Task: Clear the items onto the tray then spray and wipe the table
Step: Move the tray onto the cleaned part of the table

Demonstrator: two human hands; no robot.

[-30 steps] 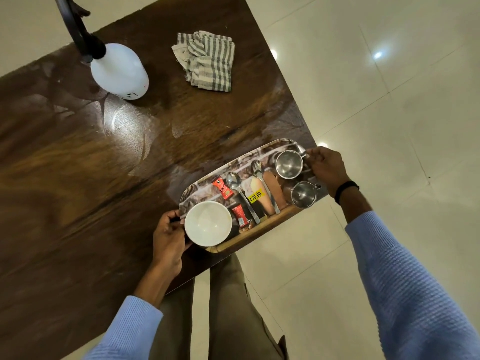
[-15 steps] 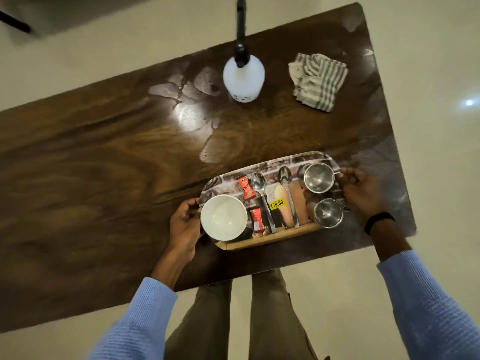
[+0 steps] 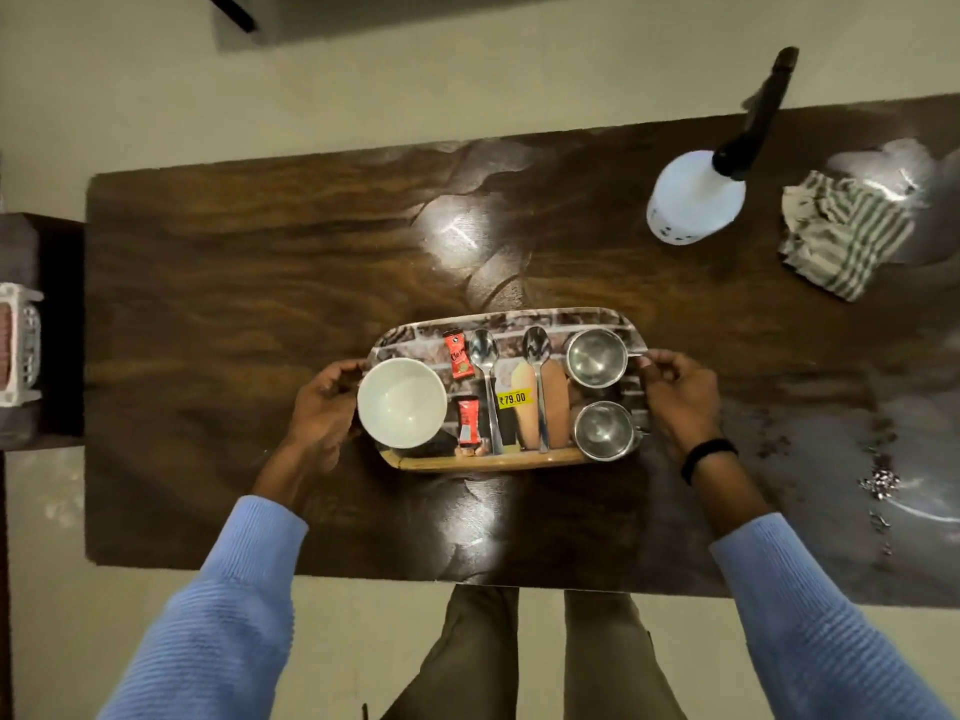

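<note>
A patterned tray (image 3: 571,320) sits in the middle of the dark wooden table (image 3: 234,304). It holds a white bowl (image 3: 401,402), two red sachets (image 3: 457,354), two spoons (image 3: 488,387) and two steel cups (image 3: 596,357). My left hand (image 3: 322,407) grips the tray's left end. My right hand (image 3: 675,397) grips its right end. A white spray bottle (image 3: 693,197) with a black nozzle stands at the back right, beside a striped cloth (image 3: 841,236).
Wet streaks and small crumbs (image 3: 878,480) lie on the table's right side. A white basket (image 3: 21,350) sits on a low stand off the left edge. My legs are at the table's near edge.
The tray, held at both ends, has moved from the table's corner edge to the middle of the table. The view has swung left, so bottle and cloth now appear at the right.
</note>
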